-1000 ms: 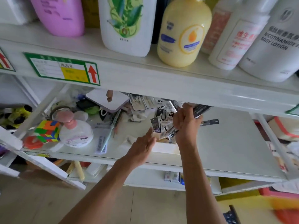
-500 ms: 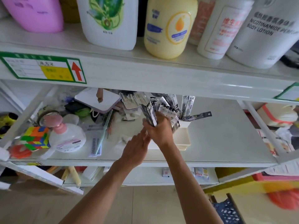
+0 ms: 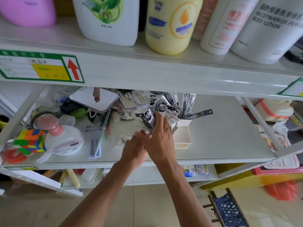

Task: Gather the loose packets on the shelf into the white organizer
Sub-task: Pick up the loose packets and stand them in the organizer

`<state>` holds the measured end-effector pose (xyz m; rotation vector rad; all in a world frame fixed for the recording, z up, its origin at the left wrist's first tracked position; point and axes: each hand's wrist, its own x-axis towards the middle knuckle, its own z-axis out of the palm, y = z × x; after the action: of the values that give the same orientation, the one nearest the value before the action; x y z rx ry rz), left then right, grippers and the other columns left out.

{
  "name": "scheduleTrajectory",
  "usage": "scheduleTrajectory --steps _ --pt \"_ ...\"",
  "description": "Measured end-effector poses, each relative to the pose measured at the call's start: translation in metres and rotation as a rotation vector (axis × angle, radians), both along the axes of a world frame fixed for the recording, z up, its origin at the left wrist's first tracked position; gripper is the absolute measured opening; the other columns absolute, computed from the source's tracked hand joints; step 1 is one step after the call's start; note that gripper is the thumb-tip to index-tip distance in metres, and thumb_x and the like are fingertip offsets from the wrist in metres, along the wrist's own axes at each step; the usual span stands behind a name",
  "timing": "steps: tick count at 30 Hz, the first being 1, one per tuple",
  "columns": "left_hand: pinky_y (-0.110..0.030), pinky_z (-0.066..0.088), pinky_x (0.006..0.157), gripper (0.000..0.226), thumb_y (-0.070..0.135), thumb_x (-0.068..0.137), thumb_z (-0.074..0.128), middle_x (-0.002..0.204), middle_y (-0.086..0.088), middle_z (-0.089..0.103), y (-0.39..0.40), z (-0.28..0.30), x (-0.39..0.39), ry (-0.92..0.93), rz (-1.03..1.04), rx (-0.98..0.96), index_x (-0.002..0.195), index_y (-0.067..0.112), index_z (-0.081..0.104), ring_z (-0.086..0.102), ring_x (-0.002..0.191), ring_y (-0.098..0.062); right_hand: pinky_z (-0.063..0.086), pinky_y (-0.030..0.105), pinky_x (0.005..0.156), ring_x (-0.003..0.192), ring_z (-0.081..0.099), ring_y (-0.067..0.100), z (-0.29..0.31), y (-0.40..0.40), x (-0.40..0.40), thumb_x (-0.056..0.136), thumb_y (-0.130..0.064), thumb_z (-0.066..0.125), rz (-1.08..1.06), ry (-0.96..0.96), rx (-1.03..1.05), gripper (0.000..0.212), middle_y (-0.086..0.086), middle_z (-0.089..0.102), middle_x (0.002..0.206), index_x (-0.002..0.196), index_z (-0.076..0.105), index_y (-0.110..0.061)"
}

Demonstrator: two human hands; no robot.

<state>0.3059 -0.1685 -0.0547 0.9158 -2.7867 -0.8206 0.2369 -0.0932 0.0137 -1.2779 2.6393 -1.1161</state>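
Packets (image 3: 165, 110) upright in organizer (image 3: 182, 135)

1. White organizer (image 3: 182, 136); black-and-white printed packets (image 3: 165, 110) fanned above.
2. White shelf (image 3: 221, 138) surface.
3. Green-bordered label (image 3: 39, 67), yellow patch, red arrow.
4. Pale yellow bottle (image 3: 170, 25), blue and orange emblem.
5. White jug (image 3: 106, 18), green leaf print.
6. Pink bottle (image 3: 27, 10).
7. Puzzle cube (image 3: 30, 141): green, orange, yellow, blue squares.
8. White pump bottle (image 3: 65, 140), pink cap.
9. White bottle (image 3: 272, 28), grey lettering.
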Motion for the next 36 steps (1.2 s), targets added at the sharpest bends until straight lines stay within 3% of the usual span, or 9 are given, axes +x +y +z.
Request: scheduleTrajectory --steps 6,13,17,20,23,24,27,31,36 --pt "-0.048 0.048 0.095 0.043 0.008 0.101 0.041 0.138 -0.016 0.058 0.004 0.0 -0.002 -0.092 0.051 -0.087 0.144 0.006 0.043 0.058 0.122 -0.034 0.048 0.034 0.08 0.093 0.06 0.025 0.016 -0.009 -0.005 0.099 -0.021 0.064 -0.081 0.443 -0.123 0.01 0.002 0.066 0.101 0.101 0.071 -0.015" --pt "-0.037 0.046 0.041 0.049 -0.011 0.069 0.061 0.082 -0.021 0.061 0.005 0.0 -0.001 0.101 0.034 -0.004 0.112 0.003 0.042 0.064 0.058 -0.034 0.039 0.043 0.11 0.108 0.062 0.029 0.038 0.012 -0.027 0.089 -0.019 0.067 0.02 0.724 0.052 0.019 0.008 0.071 0.11 0.105 0.077 -0.017" --pt "-0.039 0.05 0.062 0.032 0.026 0.093 0.064 0.099 -0.01 0.053 -0.003 -0.002 0.003 0.096 0.055 0.181 0.112 0.013 0.042 0.059 0.077 -0.023 0.041 0.035 0.103 0.119 0.054 0.018 0.05 0.062 -0.07 0.106 -0.044 0.043 -0.177 0.513 -0.22 0.043 -0.001 0.057 0.131 0.139 0.053 -0.019" --pt "-0.038 0.036 0.076 0.079 0.091 0.074 0.039 0.094 0.002 0.046 0.004 0.003 0.002 0.106 0.126 0.225 0.102 0.017 0.039 0.049 0.086 -0.021 0.049 0.041 0.092 0.104 0.059 0.022 0.031 0.09 -0.134 0.105 -0.039 0.052 -0.578 -0.026 -0.308 0.049 0.007 0.055 0.12 0.145 0.045 -0.011" --pt "-0.041 0.045 0.093 0.124 0.1 0.055 0.049 0.127 -0.008 0.053 0.024 0.022 -0.023 0.245 0.193 0.132 0.137 0.007 0.038 0.053 0.117 -0.031 0.043 0.032 0.068 0.067 0.049 0.012 0.016 0.078 -0.178 0.103 -0.033 0.061 -0.5 -0.539 -0.295 0.032 0.0 0.058 0.079 0.122 0.066 -0.008" --pt "-0.045 0.046 0.105 0.136 0.095 0.053 0.06 0.147 -0.009 0.048 0.028 0.029 -0.033 0.321 0.242 0.186 0.153 0.011 0.023 0.049 0.133 -0.031 0.038 0.029 0.062 0.059 0.044 0.007 0.015 0.07 -0.186 0.102 -0.026 0.063 -0.443 -0.507 -0.308 0.014 -0.008 0.057 0.067 0.099 0.072 -0.016" --pt "-0.054 0.044 0.114 0.147 0.086 0.047 0.075 0.167 -0.008 0.031 0.032 0.038 -0.063 0.465 0.41 0.266 0.16 0.029 0.001 0.038 0.15 -0.031 0.037 0.03 0.05 0.047 0.045 -0.001 0.024 0.046 -0.188 0.093 -0.029 0.061 -0.242 -0.248 -0.238 0.032 -0.006 0.06 0.05 0.062 0.066 -0.022" --pt "-0.055 0.053 0.101 0.136 0.076 0.049 0.081 0.153 -0.008 0.053 0.036 0.039 -0.088 0.5 0.605 0.186 0.156 0.032 0.011 0.056 0.135 -0.034 0.054 0.039 0.062 0.069 0.069 0.032 0.027 0.03 -0.183 0.097 -0.035 0.061 0.115 0.03 -0.003 0.03 0.01 0.075 0.074 0.084 0.075 -0.013" --pt "-0.049 0.056 0.078 0.098 0.076 0.061 0.072 0.113 -0.008 0.076 0.049 0.038 -0.108 0.353 0.838 -0.028 0.139 0.034 0.03 0.072 0.096 -0.044 0.044 0.036 0.065 0.092 0.069 0.042 0.033 0.038 -0.214 0.1 -0.04 0.06 0.121 0.161 -0.112 0.031 0.015 0.077 0.102 0.108 0.075 -0.014"
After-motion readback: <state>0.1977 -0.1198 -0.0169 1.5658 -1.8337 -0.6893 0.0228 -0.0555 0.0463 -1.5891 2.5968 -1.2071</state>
